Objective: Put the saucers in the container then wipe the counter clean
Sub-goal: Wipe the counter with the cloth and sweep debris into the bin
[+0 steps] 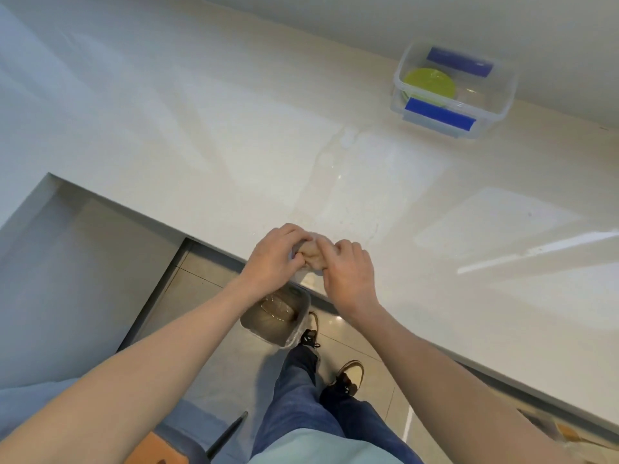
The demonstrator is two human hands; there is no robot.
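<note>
A clear plastic container [502,95] with blue clips stands at the far right of the pale counter [201,145], against the wall. Green saucers [430,83] lie stacked inside it. At the counter's front edge both hands grip a wadded beige cloth [313,257]. My left hand [274,256] holds its left end and my right hand [350,276] holds its right end, fingers curled tight. A wet streak [335,169] runs across the counter from the cloth toward the container.
A small clear tub [299,324] with some liquid in it sits on the floor right below the hands. The counter has a step-shaped front edge at the left. My legs and shoes stand on the grey tiled floor [201,296].
</note>
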